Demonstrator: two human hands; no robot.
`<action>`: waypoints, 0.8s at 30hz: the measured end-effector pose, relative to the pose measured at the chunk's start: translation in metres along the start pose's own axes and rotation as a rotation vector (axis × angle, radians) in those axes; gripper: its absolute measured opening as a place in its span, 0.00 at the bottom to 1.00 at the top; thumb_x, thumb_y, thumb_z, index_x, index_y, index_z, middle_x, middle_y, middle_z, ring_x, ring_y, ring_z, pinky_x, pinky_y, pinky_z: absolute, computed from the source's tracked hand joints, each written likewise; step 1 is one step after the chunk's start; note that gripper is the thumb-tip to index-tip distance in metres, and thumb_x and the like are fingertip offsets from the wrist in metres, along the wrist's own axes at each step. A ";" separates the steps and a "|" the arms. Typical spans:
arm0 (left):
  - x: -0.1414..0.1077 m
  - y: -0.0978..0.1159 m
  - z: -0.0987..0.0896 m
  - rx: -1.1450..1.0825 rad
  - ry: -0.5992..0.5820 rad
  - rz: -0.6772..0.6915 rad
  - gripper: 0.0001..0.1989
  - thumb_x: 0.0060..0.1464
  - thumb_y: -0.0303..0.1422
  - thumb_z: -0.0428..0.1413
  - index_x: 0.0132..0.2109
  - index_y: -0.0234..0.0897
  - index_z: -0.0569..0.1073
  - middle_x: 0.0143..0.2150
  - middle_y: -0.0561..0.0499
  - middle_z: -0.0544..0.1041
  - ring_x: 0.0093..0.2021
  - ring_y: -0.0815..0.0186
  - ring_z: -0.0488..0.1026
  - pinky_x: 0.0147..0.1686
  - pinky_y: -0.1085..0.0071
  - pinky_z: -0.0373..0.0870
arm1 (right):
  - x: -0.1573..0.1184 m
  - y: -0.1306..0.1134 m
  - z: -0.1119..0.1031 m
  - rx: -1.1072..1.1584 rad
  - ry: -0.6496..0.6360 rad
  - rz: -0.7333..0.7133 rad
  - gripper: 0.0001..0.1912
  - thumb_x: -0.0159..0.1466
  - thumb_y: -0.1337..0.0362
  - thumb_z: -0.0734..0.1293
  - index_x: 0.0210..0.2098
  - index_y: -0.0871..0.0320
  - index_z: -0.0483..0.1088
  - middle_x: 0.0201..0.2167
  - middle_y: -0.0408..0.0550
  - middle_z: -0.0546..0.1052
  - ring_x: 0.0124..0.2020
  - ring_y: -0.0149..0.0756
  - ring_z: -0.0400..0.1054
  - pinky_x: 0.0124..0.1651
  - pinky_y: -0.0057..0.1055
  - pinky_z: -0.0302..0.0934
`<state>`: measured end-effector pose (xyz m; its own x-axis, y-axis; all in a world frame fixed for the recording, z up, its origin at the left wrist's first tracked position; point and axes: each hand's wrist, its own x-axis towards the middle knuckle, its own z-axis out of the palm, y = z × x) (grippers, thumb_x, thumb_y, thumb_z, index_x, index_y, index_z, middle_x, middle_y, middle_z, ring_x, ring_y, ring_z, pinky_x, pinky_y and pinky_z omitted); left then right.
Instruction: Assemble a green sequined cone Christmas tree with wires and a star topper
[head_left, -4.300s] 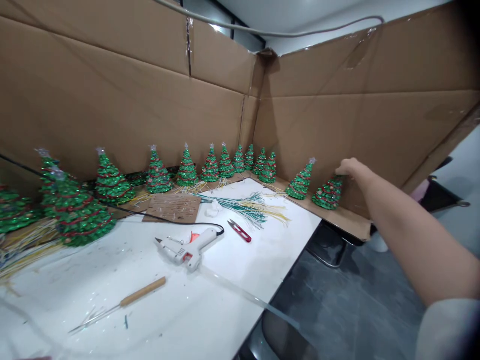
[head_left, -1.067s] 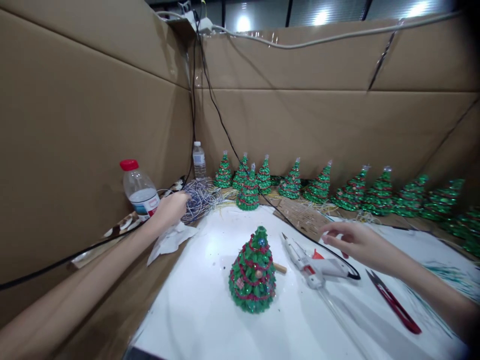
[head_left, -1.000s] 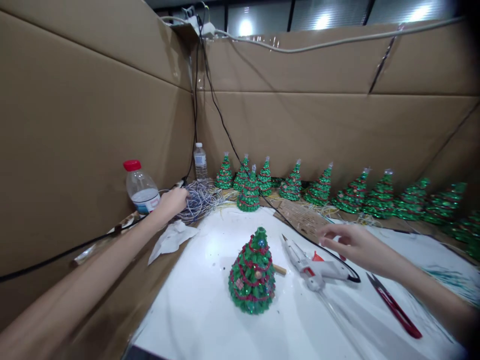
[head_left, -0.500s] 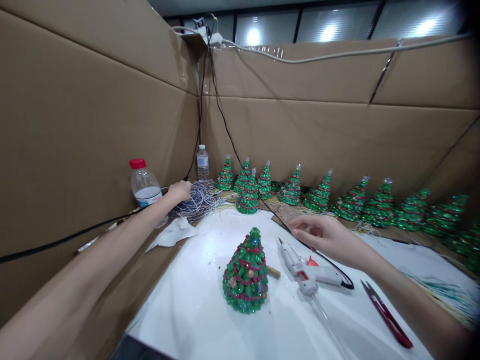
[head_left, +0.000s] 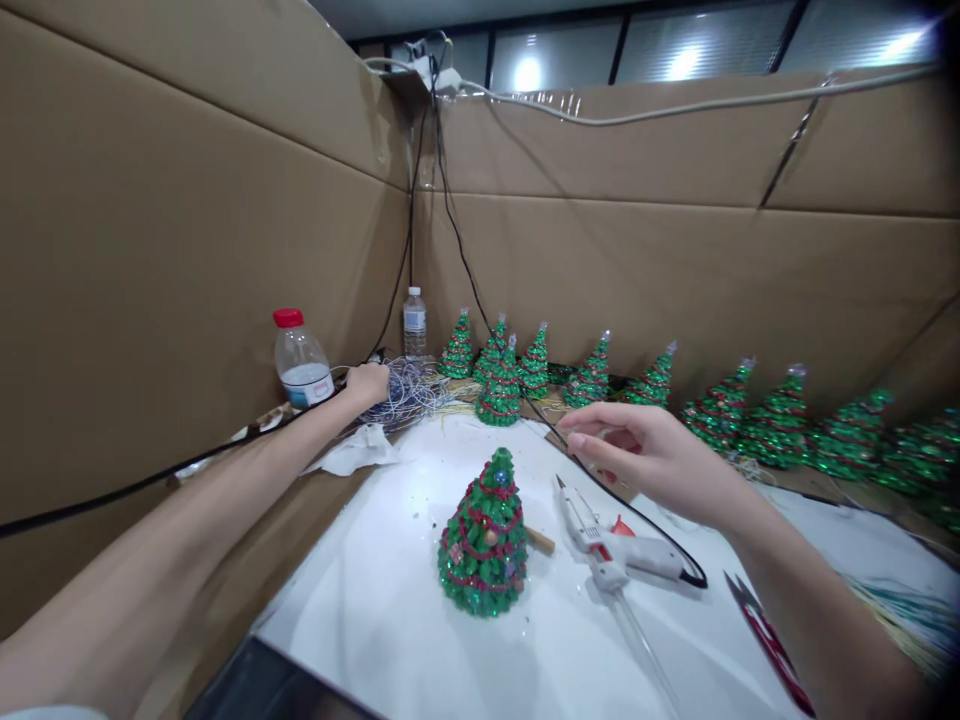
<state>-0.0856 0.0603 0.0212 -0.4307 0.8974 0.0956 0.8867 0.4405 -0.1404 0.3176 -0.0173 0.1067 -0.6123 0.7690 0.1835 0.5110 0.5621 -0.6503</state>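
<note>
At the back left, my left hand (head_left: 367,383) is closed beside a tangled heap of thin wires (head_left: 416,390); a black cable (head_left: 255,432) passes behind it, and the hand hides what its fingers hold. Over the table my right hand (head_left: 637,450) hovers with fingers curved and apart, holding nothing. Below it lies a white hot glue gun (head_left: 607,550) with a clear glue stick (head_left: 645,645) in its rear. A small green beaded Christmas tree (head_left: 486,545) with red garland and round ornaments stands upright on the white work surface (head_left: 375,600).
Several similar trees (head_left: 589,372) line the back cardboard wall (head_left: 637,270). A red-capped bottle (head_left: 301,365) and a water bottle (head_left: 415,322) stand at left. Red-handled thread snips (head_left: 772,645) lie at right. Torn white paper (head_left: 356,450) sits near my left forearm.
The view has shifted slightly. My right hand has moved a little left, still above the glue gun. My left hand stays by the wires and cable.
</note>
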 end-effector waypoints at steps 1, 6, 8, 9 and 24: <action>-0.001 0.001 0.000 0.000 0.002 -0.003 0.17 0.62 0.36 0.55 0.55 0.33 0.69 0.53 0.43 0.72 0.49 0.57 0.73 0.46 0.56 0.74 | -0.001 -0.001 -0.002 0.012 -0.001 -0.001 0.18 0.63 0.50 0.64 0.43 0.57 0.73 0.24 0.42 0.70 0.23 0.28 0.61 0.22 0.25 0.54; -0.007 0.007 0.003 -0.024 0.018 -0.013 0.17 0.61 0.36 0.56 0.55 0.32 0.69 0.53 0.42 0.72 0.49 0.57 0.73 0.46 0.56 0.74 | -0.007 -0.003 -0.012 0.061 -0.004 -0.018 0.18 0.62 0.51 0.65 0.43 0.58 0.73 0.26 0.44 0.72 0.24 0.30 0.65 0.23 0.25 0.59; -0.010 0.007 0.002 -0.048 0.034 0.000 0.17 0.61 0.36 0.56 0.55 0.32 0.69 0.53 0.41 0.71 0.49 0.57 0.73 0.47 0.56 0.73 | -0.009 -0.003 -0.016 0.064 0.012 -0.027 0.18 0.62 0.51 0.65 0.43 0.58 0.73 0.27 0.45 0.73 0.25 0.30 0.66 0.24 0.25 0.61; -0.011 0.006 -0.001 -0.063 0.042 0.009 0.17 0.61 0.36 0.56 0.55 0.32 0.69 0.54 0.42 0.71 0.49 0.57 0.73 0.47 0.55 0.73 | -0.010 -0.003 -0.018 0.065 0.024 -0.026 0.18 0.61 0.51 0.65 0.43 0.58 0.73 0.27 0.45 0.73 0.25 0.30 0.66 0.24 0.26 0.61; 0.014 -0.032 -0.106 -0.699 0.125 -0.079 0.16 0.62 0.36 0.55 0.54 0.34 0.69 0.52 0.43 0.72 0.47 0.58 0.73 0.45 0.57 0.74 | -0.021 0.001 -0.044 0.068 0.166 -0.034 0.19 0.60 0.51 0.65 0.44 0.57 0.74 0.30 0.48 0.77 0.23 0.29 0.67 0.21 0.27 0.56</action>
<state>-0.1024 0.0559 0.1311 -0.5124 0.8356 0.1980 0.7720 0.3472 0.5324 0.3578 -0.0196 0.1341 -0.5177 0.7930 0.3212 0.4465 0.5706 -0.6892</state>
